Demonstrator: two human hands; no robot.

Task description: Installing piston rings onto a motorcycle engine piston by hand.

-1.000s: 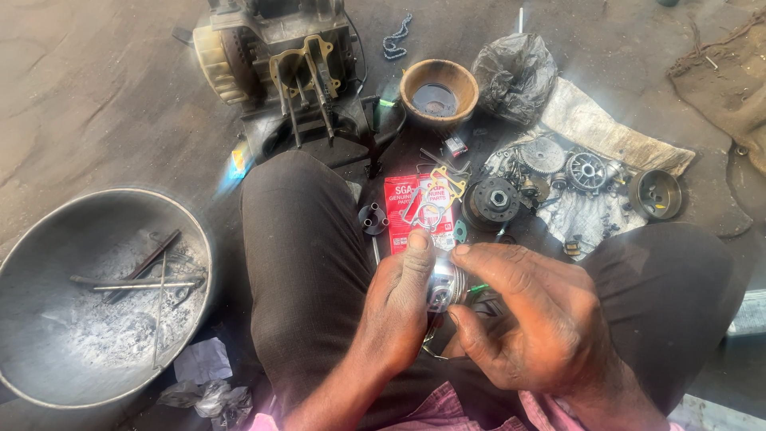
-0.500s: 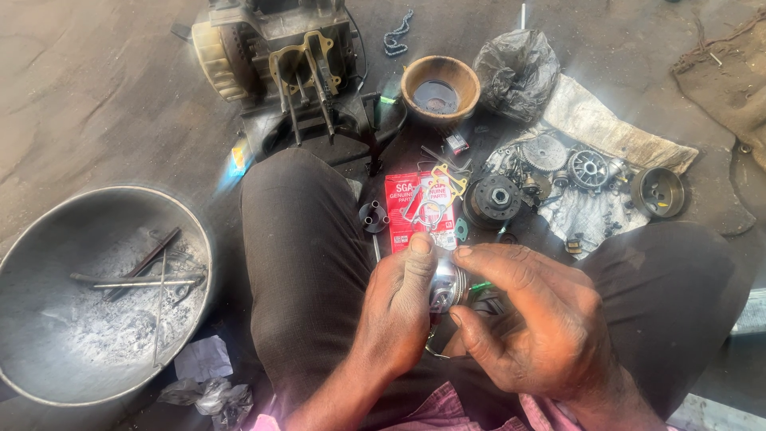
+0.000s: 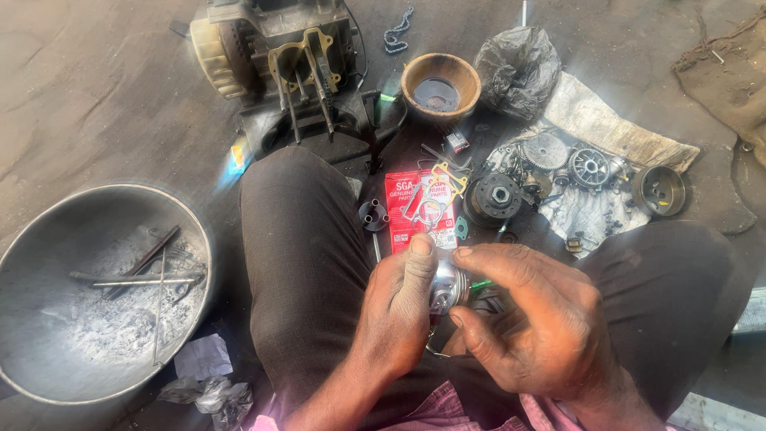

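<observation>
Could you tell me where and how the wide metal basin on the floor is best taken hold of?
Grip the metal basin by its thin raised rim, probably from the near right edge. The walls are smooth and sloping, and rods lie loose inside, so keep it level.

We see only a sliver of the shiny round metal part (image 3: pixel 447 286); our left hand (image 3: pixel 399 315) and right hand (image 3: pixel 531 323) cover the rest, so its shape stays unclear. The wide grey metal basin (image 3: pixel 48 239) is cut off at the left edge. The small loose parts on the pale crumpled cloth (image 3: pixel 590 211) are too small to tell apart.
</observation>
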